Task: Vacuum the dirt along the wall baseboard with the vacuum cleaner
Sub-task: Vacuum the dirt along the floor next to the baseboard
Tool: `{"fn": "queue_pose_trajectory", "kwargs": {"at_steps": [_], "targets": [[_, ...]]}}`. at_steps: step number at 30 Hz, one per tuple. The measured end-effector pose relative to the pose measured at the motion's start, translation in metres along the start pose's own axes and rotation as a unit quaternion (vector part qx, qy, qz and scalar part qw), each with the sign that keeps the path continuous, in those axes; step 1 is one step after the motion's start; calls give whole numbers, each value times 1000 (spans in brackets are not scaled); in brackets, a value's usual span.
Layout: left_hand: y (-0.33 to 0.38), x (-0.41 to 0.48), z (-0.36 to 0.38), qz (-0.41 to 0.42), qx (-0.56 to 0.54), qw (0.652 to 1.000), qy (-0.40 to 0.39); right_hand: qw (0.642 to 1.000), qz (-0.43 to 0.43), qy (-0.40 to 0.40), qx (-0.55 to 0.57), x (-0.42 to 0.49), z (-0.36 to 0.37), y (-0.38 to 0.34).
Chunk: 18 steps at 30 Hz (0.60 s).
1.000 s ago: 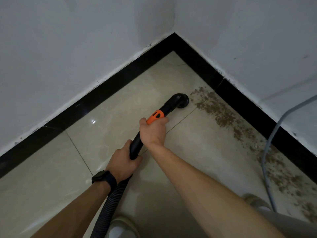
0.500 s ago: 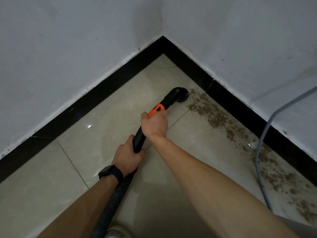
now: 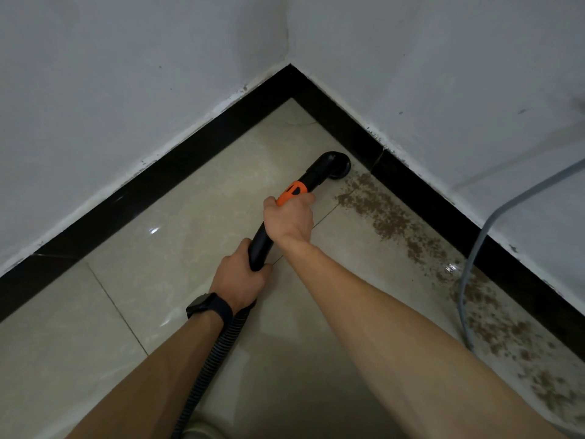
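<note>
A black vacuum wand (image 3: pixel 311 177) with an orange collar (image 3: pixel 292 192) points toward the room corner. Its round nozzle (image 3: pixel 338 168) rests on the tile close to the black baseboard (image 3: pixel 421 198) of the right wall, at the near end of a brown dirt trail (image 3: pixel 389 221). My right hand (image 3: pixel 289 218) grips the wand just below the orange collar. My left hand (image 3: pixel 239 280), with a black watch on the wrist, holds the wand's lower end where the ribbed hose (image 3: pixel 218 353) begins. The dirt runs along the right baseboard toward the lower right.
A grey cable (image 3: pixel 474 251) hangs down the right wall and lies on the floor across the dirt. White walls meet in a corner (image 3: pixel 289 63) at top centre. Black baseboard (image 3: pixel 152 182) also lines the left wall. Beige tiles (image 3: pixel 95 343) cover the floor.
The nozzle has moved forward and right, from the tile joint up to the baseboard at the head of the dirt trail. Both hands kept their grip.
</note>
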<state>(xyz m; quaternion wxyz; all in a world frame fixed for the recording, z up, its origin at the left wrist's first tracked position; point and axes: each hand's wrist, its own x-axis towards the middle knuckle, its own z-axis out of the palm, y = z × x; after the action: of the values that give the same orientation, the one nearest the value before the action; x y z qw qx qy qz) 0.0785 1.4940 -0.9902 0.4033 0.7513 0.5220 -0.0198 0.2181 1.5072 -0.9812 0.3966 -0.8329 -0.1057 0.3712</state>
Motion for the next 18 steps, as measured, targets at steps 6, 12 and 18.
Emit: {"fn": "queue_pose_trajectory", "kwargs": {"at_steps": [6, 12, 18], "targets": [[8, 6, 5, 2, -7, 1000, -8, 1000, 2, 11, 3, 10, -7, 1], [16, 9, 7, 13, 3, 1000, -13, 1000, 2, 24, 8, 15, -14, 2], [13, 3, -3, 28, 18, 999, -16, 999, 3, 21, 34, 5, -13, 1]]}}
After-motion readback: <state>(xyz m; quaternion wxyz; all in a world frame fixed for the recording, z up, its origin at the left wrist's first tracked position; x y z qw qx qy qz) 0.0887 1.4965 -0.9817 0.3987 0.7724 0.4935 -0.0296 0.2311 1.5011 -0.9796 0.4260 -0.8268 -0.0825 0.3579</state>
